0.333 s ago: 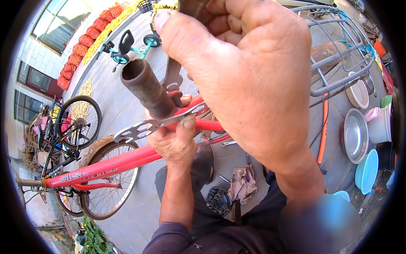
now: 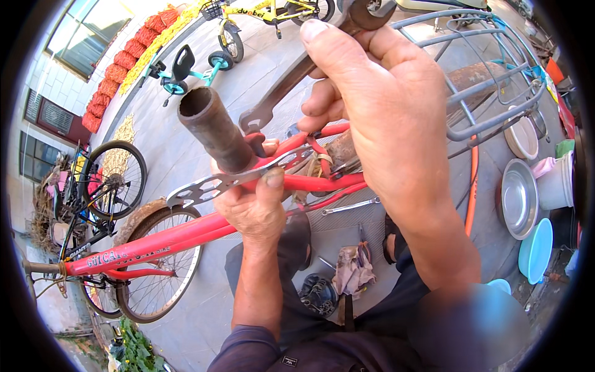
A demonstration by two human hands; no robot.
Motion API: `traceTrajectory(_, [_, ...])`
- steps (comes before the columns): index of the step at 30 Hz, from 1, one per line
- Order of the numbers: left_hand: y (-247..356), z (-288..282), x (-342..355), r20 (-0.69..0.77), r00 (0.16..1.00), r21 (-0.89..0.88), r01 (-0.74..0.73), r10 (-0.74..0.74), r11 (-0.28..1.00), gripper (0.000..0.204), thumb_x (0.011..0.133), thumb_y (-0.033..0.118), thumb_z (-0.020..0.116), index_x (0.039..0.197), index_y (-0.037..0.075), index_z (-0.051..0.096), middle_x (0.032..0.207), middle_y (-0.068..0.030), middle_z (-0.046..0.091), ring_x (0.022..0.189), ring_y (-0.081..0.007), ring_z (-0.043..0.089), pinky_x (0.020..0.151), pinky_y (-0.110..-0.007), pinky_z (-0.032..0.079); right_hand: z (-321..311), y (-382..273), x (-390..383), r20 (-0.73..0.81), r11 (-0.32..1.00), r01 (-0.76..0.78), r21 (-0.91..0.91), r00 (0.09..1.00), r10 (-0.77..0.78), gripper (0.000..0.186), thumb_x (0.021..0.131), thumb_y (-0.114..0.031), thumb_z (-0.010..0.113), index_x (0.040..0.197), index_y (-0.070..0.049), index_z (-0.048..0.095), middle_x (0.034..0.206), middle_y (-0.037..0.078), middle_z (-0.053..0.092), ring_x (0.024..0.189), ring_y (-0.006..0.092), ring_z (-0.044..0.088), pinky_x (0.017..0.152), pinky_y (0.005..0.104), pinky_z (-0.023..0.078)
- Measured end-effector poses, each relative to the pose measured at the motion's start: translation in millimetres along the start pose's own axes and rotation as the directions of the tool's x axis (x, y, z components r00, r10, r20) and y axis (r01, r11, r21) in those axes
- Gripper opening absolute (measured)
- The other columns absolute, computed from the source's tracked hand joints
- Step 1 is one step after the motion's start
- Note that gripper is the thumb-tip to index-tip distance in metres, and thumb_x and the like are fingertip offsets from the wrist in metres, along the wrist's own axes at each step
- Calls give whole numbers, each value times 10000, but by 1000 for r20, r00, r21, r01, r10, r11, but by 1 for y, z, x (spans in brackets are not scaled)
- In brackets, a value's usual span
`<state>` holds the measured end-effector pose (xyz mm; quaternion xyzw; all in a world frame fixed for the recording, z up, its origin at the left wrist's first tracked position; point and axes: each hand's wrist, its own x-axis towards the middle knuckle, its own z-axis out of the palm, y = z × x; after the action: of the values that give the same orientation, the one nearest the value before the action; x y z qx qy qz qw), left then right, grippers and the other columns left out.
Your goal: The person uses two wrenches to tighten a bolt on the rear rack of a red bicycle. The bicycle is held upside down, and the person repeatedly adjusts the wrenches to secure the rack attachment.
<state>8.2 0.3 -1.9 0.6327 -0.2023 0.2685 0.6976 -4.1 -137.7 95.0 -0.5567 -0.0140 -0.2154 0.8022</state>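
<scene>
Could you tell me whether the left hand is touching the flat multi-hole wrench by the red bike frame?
Touching. The head view shows the left hand with its thumb pressed on the flat multi-hole wrench, fingers wrapped beneath it.

Far left a teal tricycle (image 2: pixel 186 69) and a yellow bike (image 2: pixel 273 12); right, a steel basin (image 2: pixel 519 198) beside a turquoise basin (image 2: pixel 537 251); near, a rag (image 2: pixel 353 270)

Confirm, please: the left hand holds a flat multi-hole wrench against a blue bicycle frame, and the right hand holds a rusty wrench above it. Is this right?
One detail is wrong: the bicycle frame is red, not blue, as the head view shows. The left hand does hold the flat multi-hole wrench against it, and the right hand holds the rusty wrench above.
</scene>
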Motion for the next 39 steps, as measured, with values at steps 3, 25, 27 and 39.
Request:
traceTrajectory(3, [2, 2, -1, -27, 999, 6, 20, -20, 1000, 484, 675, 178, 666, 1034, -56, 441, 880, -133, 568, 831, -203, 561, 772, -327, 440, -7, 10, -2, -6, 987, -18, 160, 1000, 19, 238, 787, -196, 576, 801, 37, 529, 685, 75, 525, 508, 107, 544, 447, 235, 486])
traceTrajectory(25, [8, 2, -2, -37, 999, 51, 36, -34, 998, 513, 680, 184, 674, 1059, -55, 425, 914, -137, 562, 842, -203, 566, 788, -331, 433, 3, -23, -7, -92, 997, 78, -14, 993, -79, 161, 729, -104, 581, 762, 52, 570, 595, 56, 577, 482, 80, 536, 465, 204, 438])
traceTrajectory(27, [8, 2, -3, -57, 998, 50, 44, -41, 998, 507, 682, 194, 676, 1052, -53, 433, 908, -132, 563, 838, -198, 564, 784, -326, 433, 4, -21, -7, -78, 996, 88, -28, 993, -89, 167, 733, -113, 584, 766, 49, 569, 597, 55, 573, 483, 81, 536, 464, 205, 441])
traceTrajectory(39, [11, -2, -4, -31, 995, 165, 96, -92, 982, 489, 685, 196, 676, 1038, -49, 443, 881, -122, 566, 835, -194, 554, 786, -329, 435, 8, -3, -1, -2, 981, 156, -111, 988, -157, 205, 757, -166, 599, 789, 32, 562, 609, 46, 547, 487, 84, 534, 461, 207, 459])
